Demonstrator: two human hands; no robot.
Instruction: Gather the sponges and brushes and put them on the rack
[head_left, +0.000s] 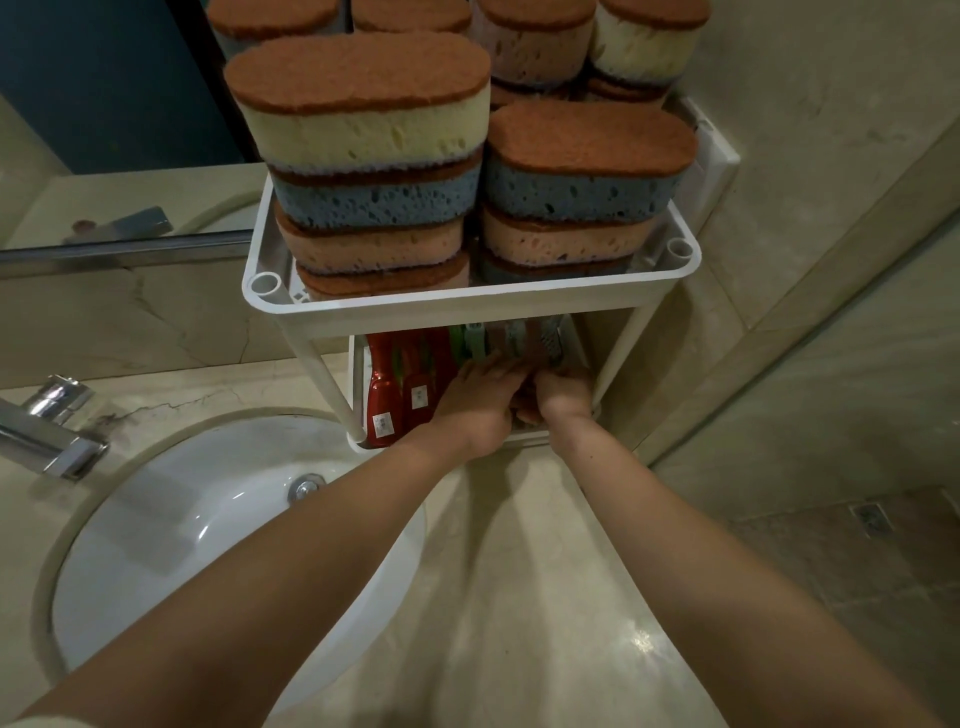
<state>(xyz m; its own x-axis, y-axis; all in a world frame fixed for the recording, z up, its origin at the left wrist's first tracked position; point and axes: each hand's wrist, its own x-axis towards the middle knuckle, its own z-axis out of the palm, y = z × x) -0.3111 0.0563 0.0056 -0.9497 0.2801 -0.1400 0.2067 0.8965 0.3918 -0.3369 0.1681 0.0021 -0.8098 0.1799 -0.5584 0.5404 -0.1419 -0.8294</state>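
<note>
Two hands are reaching into the lower tier of the white rack (467, 307). The left hand (480, 402) is lying flat-fingered on the red-handled brushes (384, 397). The right hand (563, 392) is curling beside it, around what I cannot tell. Above, sponges (363, 135) are sitting stacked on the top tier. Brush-settling seems to be finishing, and the next move is calling for a release and a low withdrawal.

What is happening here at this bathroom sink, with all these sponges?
A person reaches with both hands into the lower shelf of the white plastic two-tier rack, which stands on the beige marble counter beside the round white sink. The left hand, fingers stretched, lies beside the red-handled brushes there; the right hand is curled beside it, but what it holds is hidden. The upper shelf already carries stacks of oval sponges with brown scouring tops.
</note>
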